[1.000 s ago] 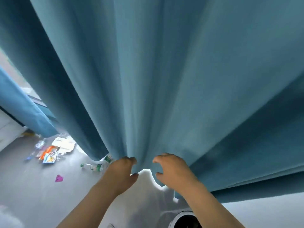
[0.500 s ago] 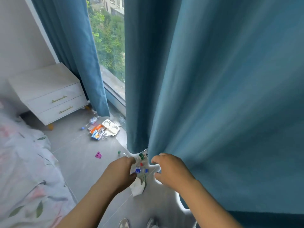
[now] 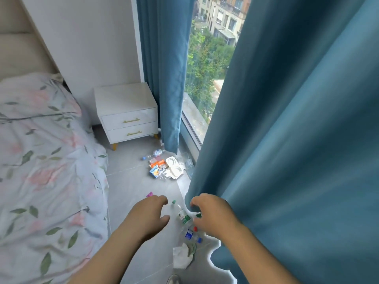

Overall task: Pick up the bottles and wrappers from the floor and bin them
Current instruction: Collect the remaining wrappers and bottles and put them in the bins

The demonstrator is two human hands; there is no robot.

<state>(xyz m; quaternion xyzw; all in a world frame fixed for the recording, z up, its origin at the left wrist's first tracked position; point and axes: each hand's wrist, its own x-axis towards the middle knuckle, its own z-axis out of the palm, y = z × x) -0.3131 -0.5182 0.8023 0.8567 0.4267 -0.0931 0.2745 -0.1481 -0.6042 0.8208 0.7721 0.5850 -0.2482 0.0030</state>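
Your one view comes from your head, facing forward and down at the floor [image 3: 133,187]. Your left hand [image 3: 149,214] and right hand [image 3: 211,214] sit close below. The curtain [image 3: 297,140] crowds your right.

Grey tiled floor [image 3: 133,187], white nightstand [image 3: 127,111] beside teal curtains [image 3: 297,119], floral bed [image 3: 41,160], daylit window [image 3: 205,68].

I see the bed [image 3: 47,160] filling the left of the frame, with the nightstand [image 3: 125,111] behind it at upper centre. The window [image 3: 207,58] sits between the far curtain [image 3: 166,68] and the near curtain [image 3: 297,140], which covers the right half. A wrapper pile [image 3: 166,168] lies on the floor [image 3: 133,187] at centre. At lower centre, two bottles [image 3: 181,214] lie between my left hand [image 3: 150,215] and right hand [image 3: 213,215], which is at the near curtain's edge, with crumpled paper [image 3: 181,257] just below.
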